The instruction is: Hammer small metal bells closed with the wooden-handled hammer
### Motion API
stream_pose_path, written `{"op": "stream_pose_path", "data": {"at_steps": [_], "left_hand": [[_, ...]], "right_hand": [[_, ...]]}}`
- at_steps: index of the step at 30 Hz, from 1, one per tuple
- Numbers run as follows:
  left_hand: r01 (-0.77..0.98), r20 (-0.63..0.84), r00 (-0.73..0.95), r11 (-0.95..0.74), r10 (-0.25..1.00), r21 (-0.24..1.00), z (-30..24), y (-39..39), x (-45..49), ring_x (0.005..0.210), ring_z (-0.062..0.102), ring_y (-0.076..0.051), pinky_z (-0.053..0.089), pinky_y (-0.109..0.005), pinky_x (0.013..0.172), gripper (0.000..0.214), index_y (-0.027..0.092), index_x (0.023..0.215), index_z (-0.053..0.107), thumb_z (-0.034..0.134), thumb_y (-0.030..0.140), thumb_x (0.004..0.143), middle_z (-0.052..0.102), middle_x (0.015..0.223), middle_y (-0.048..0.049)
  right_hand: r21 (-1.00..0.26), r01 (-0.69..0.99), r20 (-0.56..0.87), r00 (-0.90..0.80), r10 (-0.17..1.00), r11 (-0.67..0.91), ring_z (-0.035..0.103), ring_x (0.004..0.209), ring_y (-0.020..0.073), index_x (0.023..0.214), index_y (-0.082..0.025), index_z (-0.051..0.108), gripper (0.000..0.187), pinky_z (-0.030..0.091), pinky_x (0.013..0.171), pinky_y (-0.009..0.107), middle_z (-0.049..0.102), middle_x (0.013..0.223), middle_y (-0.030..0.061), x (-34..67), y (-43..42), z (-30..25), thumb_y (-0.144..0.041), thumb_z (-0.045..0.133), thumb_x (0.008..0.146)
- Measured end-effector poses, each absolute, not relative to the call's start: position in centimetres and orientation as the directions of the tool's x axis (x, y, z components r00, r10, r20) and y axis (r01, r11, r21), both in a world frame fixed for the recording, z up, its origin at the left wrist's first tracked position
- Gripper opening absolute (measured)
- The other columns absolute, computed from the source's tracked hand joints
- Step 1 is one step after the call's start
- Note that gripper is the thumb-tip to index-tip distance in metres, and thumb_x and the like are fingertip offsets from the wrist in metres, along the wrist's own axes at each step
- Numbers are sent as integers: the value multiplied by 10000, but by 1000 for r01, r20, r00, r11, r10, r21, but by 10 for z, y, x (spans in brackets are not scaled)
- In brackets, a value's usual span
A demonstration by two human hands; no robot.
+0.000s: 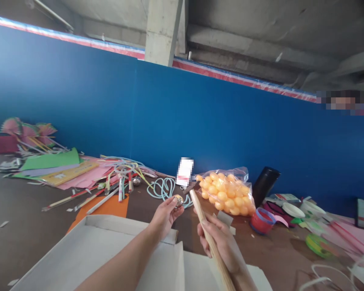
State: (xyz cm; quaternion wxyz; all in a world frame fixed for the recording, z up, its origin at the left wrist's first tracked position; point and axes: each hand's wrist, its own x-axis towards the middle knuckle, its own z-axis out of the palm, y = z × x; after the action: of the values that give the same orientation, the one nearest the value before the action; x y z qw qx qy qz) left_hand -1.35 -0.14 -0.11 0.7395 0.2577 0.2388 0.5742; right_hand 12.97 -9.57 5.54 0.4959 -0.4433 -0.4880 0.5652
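Observation:
My left hand (165,214) pinches a small round object (178,200), orange with a shiny part, held up over the brown table (24,238). My right hand (220,241) is wrapped round the wooden handle of a hammer (204,226); its dark head points toward the small object, close to it. Both hands hover above a flat white cardboard box (87,246) at the near edge. A clear bag of orange balls (226,193) lies just beyond the hammer head.
Light blue cord coils (164,188) lie behind my left hand. Sticks, straws and coloured paper sheets (63,169) are strewn at left. A black cup (265,185), tape rolls (262,220), lids and a phone (363,213) sit at right. A blue wall (170,113) backs the table.

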Motion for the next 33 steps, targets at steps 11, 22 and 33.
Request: {"op": "stream_pose_path", "data": {"at_steps": [11,22,33], "left_hand": [[-731,-61,220,206,974,651,-2,-1,-14,696,626,-126,529,-262,732,207,108,942,593,614,169,745,645,794,-74],[-733,-63,212,202,975,649,1,-2,-14,682,620,-119,524,-260,728,211,109,960,584,597,149,753,635,766,-62],[-745,54,332,227,942,628,5,-8,-19,714,603,-121,501,-222,641,336,137,1069,564,578,290,770,620,853,-64]], "right_hand": [[-995,-86,-39,-148,988,-52,386,396,42,812,-155,562,227,251,319,161,495,645,-15,130,-94,52,-377,514,798],[-990,-110,-75,-134,988,-90,384,389,44,912,-169,571,253,256,312,153,490,639,-20,131,-93,50,-380,539,778],[-967,-254,20,-124,992,-13,386,415,34,1062,-196,551,305,253,330,141,502,682,-11,135,-96,57,-338,542,793]]}}
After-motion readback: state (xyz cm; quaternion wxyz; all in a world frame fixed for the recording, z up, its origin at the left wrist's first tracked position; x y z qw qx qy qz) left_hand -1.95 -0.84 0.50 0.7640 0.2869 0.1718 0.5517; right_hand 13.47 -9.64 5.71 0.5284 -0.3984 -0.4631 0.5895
